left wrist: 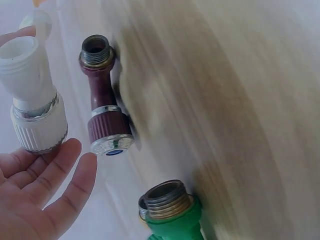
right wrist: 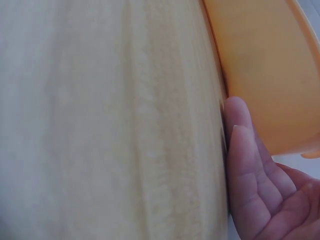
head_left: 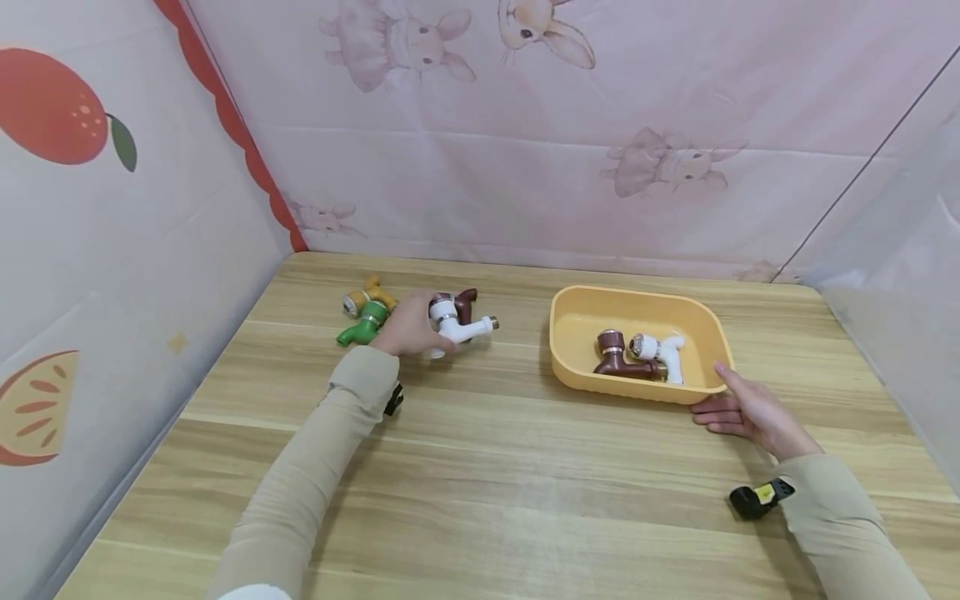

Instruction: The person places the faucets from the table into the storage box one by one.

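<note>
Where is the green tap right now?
In the head view, the green tap lies on the table's left, just left of the left hand, below the orange tap.

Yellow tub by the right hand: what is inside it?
The yellow tub holds two plastic taps lying side by side: a brown tap and a white tap. The near wall hides their undersides and the tub floor beneath them. The right hand touches its near corner.

Open tabletop (head_left: 480,467) between tap cluster (head_left: 375,317) and yellow basin (head_left: 570,367); cloth walls (head_left: 150,275) hem sides, back.
</note>
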{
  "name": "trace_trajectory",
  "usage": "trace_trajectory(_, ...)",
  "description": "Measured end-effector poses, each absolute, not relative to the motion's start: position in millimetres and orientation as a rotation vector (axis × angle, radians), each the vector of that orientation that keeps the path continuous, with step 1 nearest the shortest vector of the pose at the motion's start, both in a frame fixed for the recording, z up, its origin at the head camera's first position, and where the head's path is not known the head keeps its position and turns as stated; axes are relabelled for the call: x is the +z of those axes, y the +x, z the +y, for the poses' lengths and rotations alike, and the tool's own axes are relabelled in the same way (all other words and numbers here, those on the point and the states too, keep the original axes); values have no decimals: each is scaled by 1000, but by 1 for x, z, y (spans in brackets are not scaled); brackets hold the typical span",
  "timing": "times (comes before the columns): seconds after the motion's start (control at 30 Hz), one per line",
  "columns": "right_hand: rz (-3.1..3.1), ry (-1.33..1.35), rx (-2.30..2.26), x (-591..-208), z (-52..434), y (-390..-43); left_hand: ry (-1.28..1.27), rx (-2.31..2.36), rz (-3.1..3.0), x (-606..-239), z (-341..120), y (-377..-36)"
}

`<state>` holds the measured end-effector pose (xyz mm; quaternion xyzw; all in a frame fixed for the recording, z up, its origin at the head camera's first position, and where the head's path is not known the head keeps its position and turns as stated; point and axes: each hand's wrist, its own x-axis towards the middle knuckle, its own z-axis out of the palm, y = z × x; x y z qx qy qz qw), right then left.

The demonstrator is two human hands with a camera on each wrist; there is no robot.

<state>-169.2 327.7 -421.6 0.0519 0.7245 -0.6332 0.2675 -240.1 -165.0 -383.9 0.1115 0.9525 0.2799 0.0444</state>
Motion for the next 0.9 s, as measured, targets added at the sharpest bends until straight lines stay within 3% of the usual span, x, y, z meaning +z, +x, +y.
trace_trajectory(0.9,1973,169,-1689,-417,325,-168,354,977,2938,-360,-149,-236)
